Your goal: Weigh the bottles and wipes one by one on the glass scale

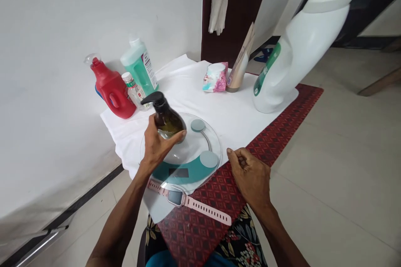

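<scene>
The pump bottle (168, 122) is in the left hand's (157, 144) grip, thumb and fingers pinching its body, toward eleven o'clock over the glass scale (196, 170); its long axis leans eleven-to-five. Base contact: cannot tell. The left forearm enters from seven; the right hand (251, 175), farther, curls at four, seemingly empty.

White wall (94, 16), left | black skirting (99, 187) | dark brown panel (244, 0), white cloth (220, 2) hanging | pale tiled floor (328, 154)
</scene>
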The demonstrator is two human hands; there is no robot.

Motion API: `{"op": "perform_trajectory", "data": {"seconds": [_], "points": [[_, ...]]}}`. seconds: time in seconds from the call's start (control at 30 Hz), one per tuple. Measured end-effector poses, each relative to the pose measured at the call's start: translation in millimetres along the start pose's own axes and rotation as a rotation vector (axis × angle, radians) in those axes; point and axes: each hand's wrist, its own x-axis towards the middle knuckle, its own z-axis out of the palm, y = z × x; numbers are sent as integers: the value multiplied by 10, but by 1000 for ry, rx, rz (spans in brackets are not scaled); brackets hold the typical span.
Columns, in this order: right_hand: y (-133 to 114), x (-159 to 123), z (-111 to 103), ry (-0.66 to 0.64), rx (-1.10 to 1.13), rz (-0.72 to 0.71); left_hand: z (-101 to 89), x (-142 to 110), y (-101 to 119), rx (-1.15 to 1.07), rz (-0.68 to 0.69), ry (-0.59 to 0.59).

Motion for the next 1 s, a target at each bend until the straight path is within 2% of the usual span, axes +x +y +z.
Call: {"op": "perform_trajectory", "data": {"seconds": [0.1, 0.2, 0.27, 0.33, 0.47, 0.63, 0.83, 1.0], "points": [[10, -1, 10, 3, 4, -8, -247, 162, -77, -6, -7, 173], [19, -6, 7, -4, 15, -2, -559, 430, -217, 143, -24, 380], [24, -10, 4, -7, 20, 3, -715, 616, -363, 233, -73, 443], [28, -10, 6, -5, 22, 1, -796, 768, -543, 270, -137, 454], [29, 0, 24, -2, 9, 7, -761, 941, -890, 307, -240, 408], [16, 10, 28, -29, -28, 31, -613, 1041, -1139, 274, -194, 425], [-13, 1, 12, -38, -46, 50, -446, 1079, -1242, 214, -73, 489], [-14, -4, 30, -35, -52, 58, -464, 866, -1207, 243, -79, 482]]}}
